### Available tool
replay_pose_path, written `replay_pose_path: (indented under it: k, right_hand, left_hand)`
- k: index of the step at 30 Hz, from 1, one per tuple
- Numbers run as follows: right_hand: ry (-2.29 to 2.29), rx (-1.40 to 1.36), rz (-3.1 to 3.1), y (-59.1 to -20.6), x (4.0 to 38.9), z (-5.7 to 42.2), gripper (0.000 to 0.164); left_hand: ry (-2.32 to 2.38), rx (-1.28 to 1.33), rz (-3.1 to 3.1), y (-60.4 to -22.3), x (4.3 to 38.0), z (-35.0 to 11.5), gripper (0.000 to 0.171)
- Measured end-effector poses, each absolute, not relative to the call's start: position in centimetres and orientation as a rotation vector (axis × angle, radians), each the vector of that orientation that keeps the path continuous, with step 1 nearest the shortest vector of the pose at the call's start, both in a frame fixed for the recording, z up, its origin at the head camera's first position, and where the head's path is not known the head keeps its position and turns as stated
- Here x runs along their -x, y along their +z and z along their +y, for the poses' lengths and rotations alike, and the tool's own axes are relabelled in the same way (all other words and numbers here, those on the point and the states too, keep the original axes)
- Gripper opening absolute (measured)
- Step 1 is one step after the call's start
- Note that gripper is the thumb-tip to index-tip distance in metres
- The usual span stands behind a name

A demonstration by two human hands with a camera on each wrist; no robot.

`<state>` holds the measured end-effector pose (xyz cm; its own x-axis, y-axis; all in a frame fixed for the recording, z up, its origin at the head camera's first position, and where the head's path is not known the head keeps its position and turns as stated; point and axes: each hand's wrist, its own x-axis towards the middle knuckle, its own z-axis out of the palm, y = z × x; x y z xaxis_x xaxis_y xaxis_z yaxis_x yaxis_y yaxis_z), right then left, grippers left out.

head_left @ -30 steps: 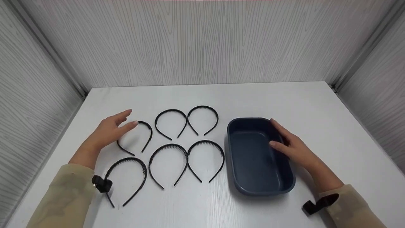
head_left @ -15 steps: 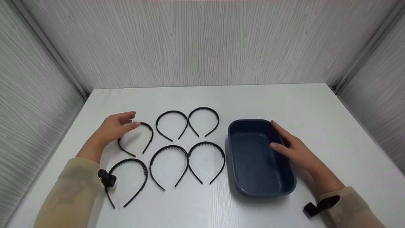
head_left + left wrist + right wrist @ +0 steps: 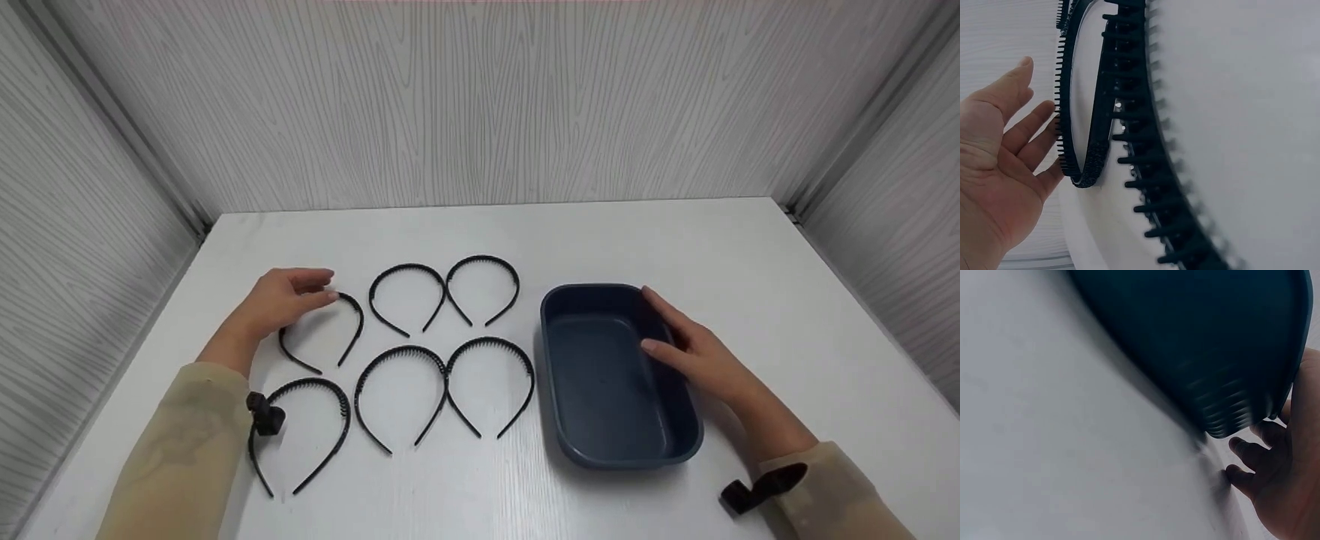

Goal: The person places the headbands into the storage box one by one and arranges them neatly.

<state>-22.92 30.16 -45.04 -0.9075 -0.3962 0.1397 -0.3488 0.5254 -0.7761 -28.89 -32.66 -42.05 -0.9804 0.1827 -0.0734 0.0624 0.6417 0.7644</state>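
Observation:
My left hand (image 3: 286,301) is over the top of a black toothed headband (image 3: 360,319) at the back left, hiding part of its arch. In the left wrist view, the fingertips (image 3: 1050,108) lie right at the teeth of this headband (image 3: 1064,112), with the thumb spread apart. Another headband (image 3: 345,427) lies nearer, partly behind the left wrist's camera. On the right, my right hand (image 3: 701,356) grips the side wall of a dark blue plastic bin (image 3: 600,375), thumb over the rim and fingers outside. The bin's floor shows bare.
Two more headbands (image 3: 407,265) (image 3: 482,258) lie at the back middle, and another two (image 3: 401,349) (image 3: 487,341) in front of them. All rest on the white table (image 3: 480,495). Grey wood-patterned panels (image 3: 480,105) rise behind and at both sides.
My left hand has shifted slightly right over the back-left headband, its thumb and fingers drawing nearer each other. The right hand and the bin have stayed in place.

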Motion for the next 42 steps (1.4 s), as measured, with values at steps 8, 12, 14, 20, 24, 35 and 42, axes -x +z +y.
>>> replay_pose_path:
  k: [8,12,14,20,24,35,42]
  right_hand:
    - [-1.365,0.657,2.689,-45.1,22.8,30.2,0.074]
    - [-1.388,0.650,2.672,-45.1,22.7,30.2,0.074]
    - [-1.402,0.651,2.663,-45.2,22.7,30.3,0.074]
    - [-1.415,0.652,2.659,-45.2,22.6,30.2,0.073]
    - [-1.419,0.644,2.655,-45.1,22.5,30.2,0.073]
    - [-1.390,0.642,2.675,-45.1,22.8,30.1,0.073]
    - [-1.398,0.655,2.684,-45.6,23.1,30.3,0.074]
  left_hand:
    - [1.237,-0.212,2.730,-42.6,29.3,-32.4,0.050]
    - [1.220,-0.210,2.737,-42.9,29.5,-32.5,0.045]
    - [1.204,-0.210,2.739,-43.0,29.6,-32.5,0.043]
    - [1.172,-0.205,2.756,-43.4,29.7,-32.5,0.038]
    - [1.142,-0.211,2.787,-43.6,30.0,-32.4,0.035]
    - [1.103,-0.267,2.882,-43.8,29.9,-32.4,0.028]
    - [1.083,-0.223,2.884,-43.7,30.0,-32.3,0.026]
